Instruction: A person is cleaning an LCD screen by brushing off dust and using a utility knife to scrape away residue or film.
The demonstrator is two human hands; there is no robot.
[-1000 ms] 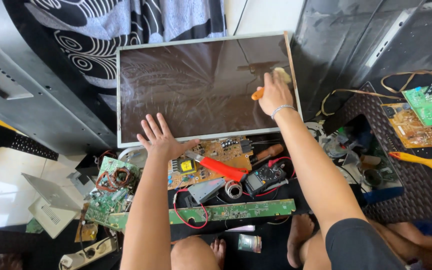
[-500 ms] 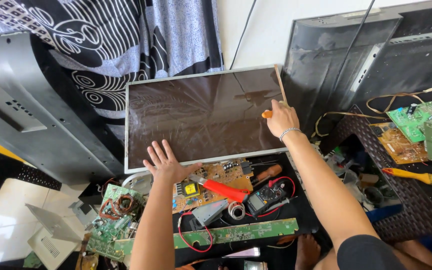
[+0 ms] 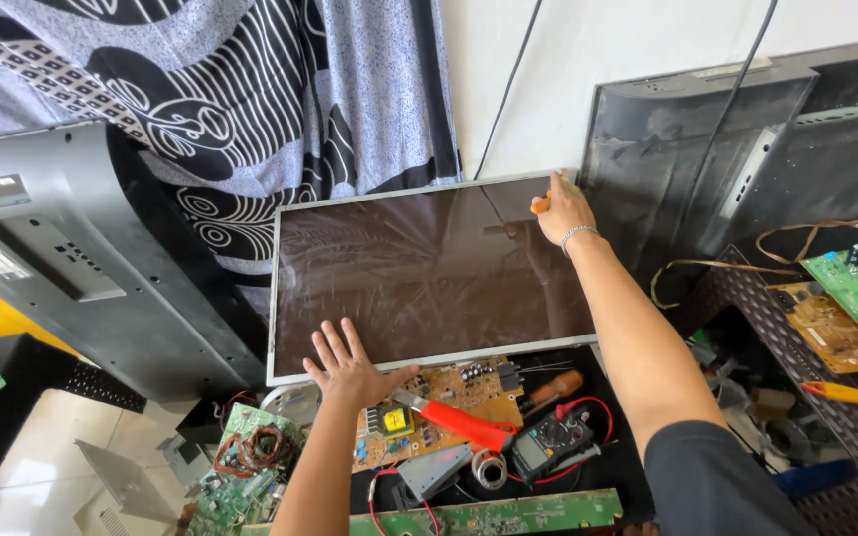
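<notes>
A dark, dusty flat display panel (image 3: 419, 268) in a thin silver frame leans up against the wall. My left hand (image 3: 348, 363) lies flat with fingers spread on the panel's lower edge. My right hand (image 3: 560, 210) is at the panel's top right corner, closed on a small tool with an orange handle (image 3: 541, 205). Below the panel lie a brown circuit board (image 3: 439, 397), a red-handled tool (image 3: 464, 425) and a black multimeter (image 3: 548, 447) with red leads.
A grey TV back cover (image 3: 62, 258) leans at left, a black one (image 3: 717, 149) at right. A patterned cloth (image 3: 250, 99) hangs behind. Green circuit boards (image 3: 856, 278) lie at right, more boards (image 3: 250, 457) and a long green strip board (image 3: 489, 514) below.
The view has tilted up and the panel now stands steeper against the wall. My right hand has moved up to its top right corner; my left hand stays on the lower edge.
</notes>
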